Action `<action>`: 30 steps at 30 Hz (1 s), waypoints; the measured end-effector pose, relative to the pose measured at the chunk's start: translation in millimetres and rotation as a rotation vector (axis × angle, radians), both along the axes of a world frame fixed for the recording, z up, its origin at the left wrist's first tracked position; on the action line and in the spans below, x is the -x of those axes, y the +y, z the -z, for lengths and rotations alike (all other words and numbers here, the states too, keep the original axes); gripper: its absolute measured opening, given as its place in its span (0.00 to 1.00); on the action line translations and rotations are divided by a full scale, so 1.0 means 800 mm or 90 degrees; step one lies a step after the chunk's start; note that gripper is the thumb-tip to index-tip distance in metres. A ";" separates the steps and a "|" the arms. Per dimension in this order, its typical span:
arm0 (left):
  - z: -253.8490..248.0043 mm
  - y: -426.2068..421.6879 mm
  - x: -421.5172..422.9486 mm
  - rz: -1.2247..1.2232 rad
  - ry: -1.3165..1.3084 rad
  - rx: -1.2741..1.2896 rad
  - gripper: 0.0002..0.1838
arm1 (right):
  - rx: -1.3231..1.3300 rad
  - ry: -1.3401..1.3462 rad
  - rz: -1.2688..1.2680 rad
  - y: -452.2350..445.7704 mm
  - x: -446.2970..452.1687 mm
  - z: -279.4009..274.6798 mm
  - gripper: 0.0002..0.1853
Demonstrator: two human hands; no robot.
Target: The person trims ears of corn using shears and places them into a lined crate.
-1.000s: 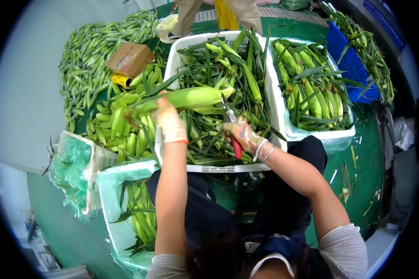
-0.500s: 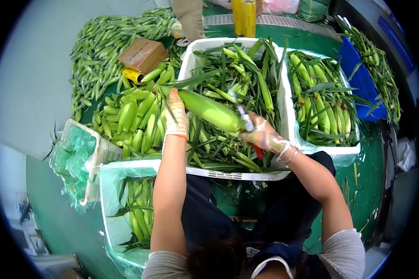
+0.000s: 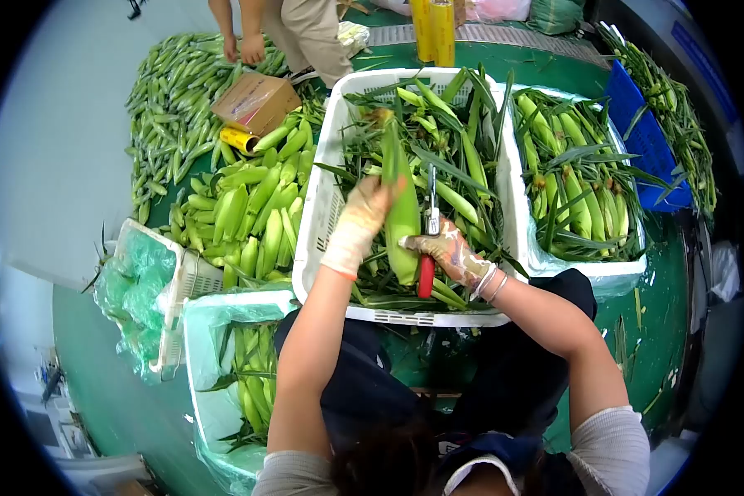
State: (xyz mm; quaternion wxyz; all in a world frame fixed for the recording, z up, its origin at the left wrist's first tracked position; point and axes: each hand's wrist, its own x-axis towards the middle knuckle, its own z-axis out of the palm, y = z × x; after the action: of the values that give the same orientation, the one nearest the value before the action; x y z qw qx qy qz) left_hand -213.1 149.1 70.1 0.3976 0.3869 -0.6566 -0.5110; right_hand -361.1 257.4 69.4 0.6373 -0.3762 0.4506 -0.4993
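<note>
The left fingers [image 3: 380,196] are blurred — the co-worker [image 3: 317,37] cropped above

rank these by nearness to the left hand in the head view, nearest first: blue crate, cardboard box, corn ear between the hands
1. Corn ear: at the left hand
2. Cardboard box: ahead, to the left
3. Blue crate: far right

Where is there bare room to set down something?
The widest bare patch is green floor at lower left, below the plastic-filled basket and left of the lined box. It is crowded around the left hand and right hand: the white crate beneath them is heaped with leaves, with a corn pile on its left and a corn-filled box on its right.
</note>
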 end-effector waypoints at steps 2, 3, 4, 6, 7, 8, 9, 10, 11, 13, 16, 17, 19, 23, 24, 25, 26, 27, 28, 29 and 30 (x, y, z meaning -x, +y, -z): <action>-0.012 0.032 0.009 0.016 0.038 -0.189 0.30 | -0.045 -0.028 -0.058 0.002 0.003 -0.011 0.18; -0.013 0.024 0.006 -0.009 -0.041 -0.203 0.29 | -0.072 -0.014 -0.106 0.004 0.006 -0.022 0.18; -0.013 0.020 0.001 -0.021 -0.076 -0.160 0.28 | -0.075 0.038 -0.132 0.009 0.009 -0.026 0.18; -0.024 0.018 -0.012 -0.035 -0.147 -0.109 0.28 | -0.072 0.192 -0.210 0.004 0.023 0.029 0.25; -0.046 0.025 -0.014 -0.043 -0.207 -0.043 0.28 | -0.076 0.351 -0.231 0.002 0.026 0.043 0.24; -0.043 0.024 -0.022 -0.035 -0.238 -0.023 0.28 | -0.053 0.437 -0.212 0.006 0.032 0.057 0.26; -0.039 0.023 -0.028 -0.026 -0.267 -0.003 0.29 | -0.036 0.412 -0.207 0.007 0.033 0.043 0.26; -0.039 0.024 -0.031 -0.019 -0.272 -0.008 0.29 | -0.020 0.387 -0.203 0.009 0.034 0.027 0.26; -0.038 0.026 -0.035 -0.006 -0.293 -0.033 0.31 | -0.036 0.296 -0.212 0.007 0.036 0.008 0.26; -0.045 0.031 -0.039 0.008 -0.319 -0.061 0.32 | -0.043 0.277 -0.292 -0.021 0.057 0.049 0.46; -0.057 0.036 -0.044 0.165 -0.263 -0.258 0.37 | 0.011 0.297 -0.285 -0.027 0.083 0.023 0.36; -0.057 0.034 -0.046 0.166 -0.263 -0.260 0.37 | 0.018 0.353 -0.236 -0.022 0.085 0.006 0.32; -0.066 0.029 -0.048 0.217 -0.181 -0.374 0.35 | 0.012 0.347 -0.268 -0.014 0.086 -0.042 0.25; -0.051 0.001 -0.065 0.178 -0.256 -0.354 0.36 | -0.187 -0.031 -0.135 0.002 0.086 0.001 0.14; -0.042 -0.011 -0.074 0.155 -0.280 -0.349 0.37 | -0.203 -0.106 -0.123 0.003 0.095 0.014 0.12; -0.034 -0.025 -0.085 0.126 -0.250 -0.370 0.33 | -0.244 -0.202 -0.121 0.002 0.099 0.017 0.13; -0.027 -0.041 -0.095 0.132 -0.213 -0.377 0.26 | -0.242 -0.097 -0.152 0.002 0.103 0.016 0.14; -0.018 -0.060 -0.108 0.133 -0.174 -0.381 0.19 | -0.235 0.010 -0.188 0.000 0.100 0.007 0.16; 0.007 -0.083 -0.125 0.105 -0.086 -0.297 0.09 | -0.242 0.088 -0.167 0.001 0.096 0.013 0.17; 0.024 -0.101 -0.136 0.019 -0.031 -0.266 0.10 | -0.246 0.167 -0.152 0.004 0.091 0.020 0.18; 0.041 -0.124 -0.145 -0.033 0.053 -0.224 0.10 | -0.239 0.170 -0.144 0.004 0.084 0.016 0.19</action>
State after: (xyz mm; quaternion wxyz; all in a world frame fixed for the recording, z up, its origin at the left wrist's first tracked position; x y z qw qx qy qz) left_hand -97.3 49.6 37.6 0.3637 0.4455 -0.5301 -0.6231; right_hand -428.3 260.3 56.4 0.6830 -0.3618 0.5703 -0.2782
